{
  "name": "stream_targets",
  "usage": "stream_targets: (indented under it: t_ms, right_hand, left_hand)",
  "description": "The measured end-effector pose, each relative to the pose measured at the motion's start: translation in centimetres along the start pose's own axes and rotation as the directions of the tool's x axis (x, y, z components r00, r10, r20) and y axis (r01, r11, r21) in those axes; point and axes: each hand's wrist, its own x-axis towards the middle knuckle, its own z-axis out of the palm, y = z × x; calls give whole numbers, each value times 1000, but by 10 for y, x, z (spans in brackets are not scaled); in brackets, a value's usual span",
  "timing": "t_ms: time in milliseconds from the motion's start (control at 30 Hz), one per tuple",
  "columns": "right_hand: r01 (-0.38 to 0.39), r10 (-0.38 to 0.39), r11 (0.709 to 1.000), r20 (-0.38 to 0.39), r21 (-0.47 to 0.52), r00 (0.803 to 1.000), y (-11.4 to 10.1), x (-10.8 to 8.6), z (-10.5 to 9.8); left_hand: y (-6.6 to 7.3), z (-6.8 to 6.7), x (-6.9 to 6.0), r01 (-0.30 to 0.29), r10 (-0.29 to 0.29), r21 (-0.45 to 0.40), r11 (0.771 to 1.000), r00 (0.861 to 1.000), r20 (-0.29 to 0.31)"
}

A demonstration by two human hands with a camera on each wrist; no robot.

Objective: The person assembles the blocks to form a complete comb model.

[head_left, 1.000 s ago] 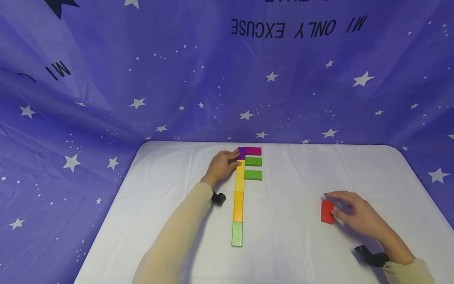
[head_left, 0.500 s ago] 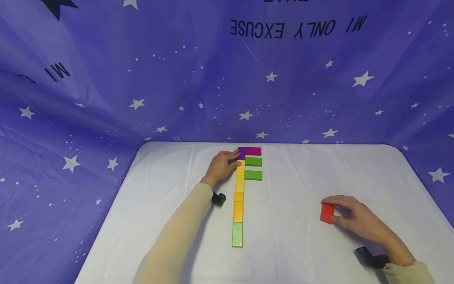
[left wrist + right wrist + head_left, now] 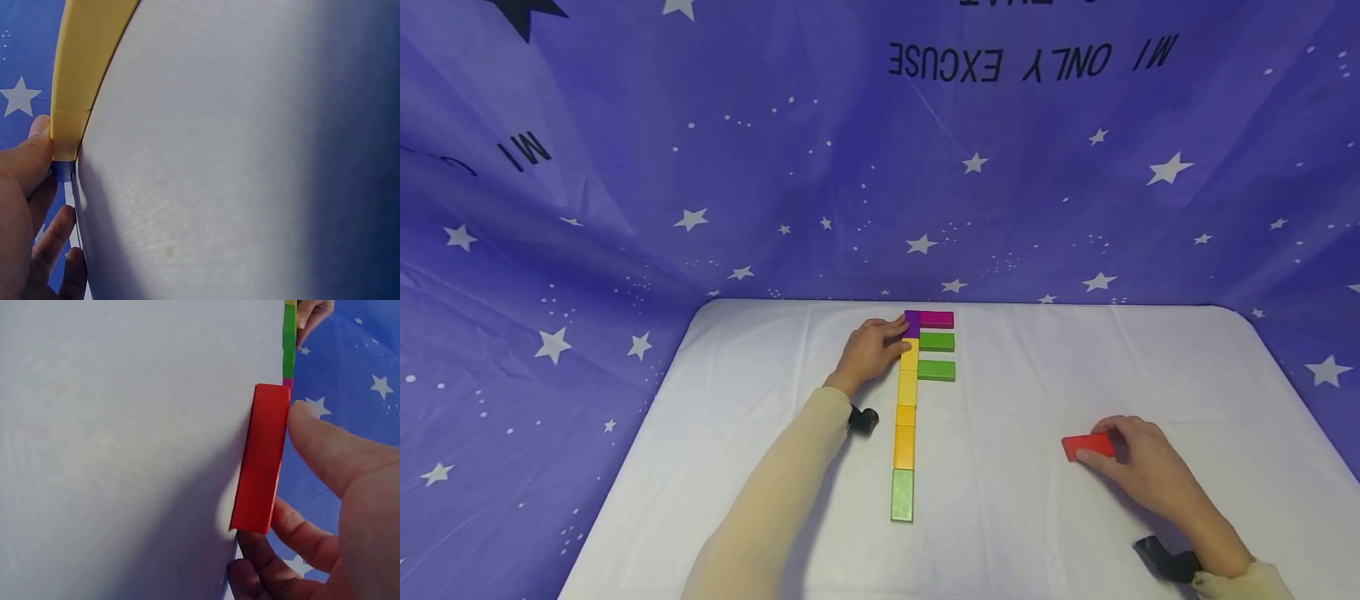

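In the head view my right hand (image 3: 1150, 468) holds a red rectangular block (image 3: 1092, 443) between thumb and fingers, at the right side of the white table. The right wrist view shows the thumb on one side of the red block (image 3: 262, 459) and fingers at its end. My left hand (image 3: 867, 354) rests against the far end of a block column, a finger at the purple block (image 3: 913, 325) and the thumb at a yellow block (image 3: 908, 358). In the left wrist view the thumb presses the side of the yellow row (image 3: 72, 125); the other fingers are partly hidden.
The column runs toward me through more yellow blocks (image 3: 907, 387) and orange blocks (image 3: 905, 446) to a pale green block (image 3: 902, 496). A magenta block (image 3: 937, 320) and two green blocks (image 3: 937, 371) branch right. A purple starry cloth (image 3: 880, 167) hangs behind the table (image 3: 1000, 500).
My right hand has closed on the red block and turned it from pointing away from me to lying nearly crosswise, slightly further left. The left hand and the column have stayed still.
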Motion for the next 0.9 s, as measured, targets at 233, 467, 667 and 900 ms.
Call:
stream_targets:
  t_ms: [233, 467, 667, 900]
  right_hand:
    - [156, -155, 988, -50, 18, 987, 10, -6, -5]
    - [267, -271, 963, -121, -46, 955, 19, -5, -6]
    - [241, -242, 970, -108, -21, 964, 13, -1, -7]
    - [245, -242, 969, -110, 11, 964, -4, 9, -1]
  left_hand:
    - [0, 1, 0, 8, -8, 6, 1000, 1000, 12]
    - [0, 1, 0, 11, -11, 3, 1000, 1000, 12]
    - [1, 1, 0, 16, -16, 3, 1000, 1000, 11]
    - [1, 1, 0, 23, -23, 9, 1000, 1000, 11]
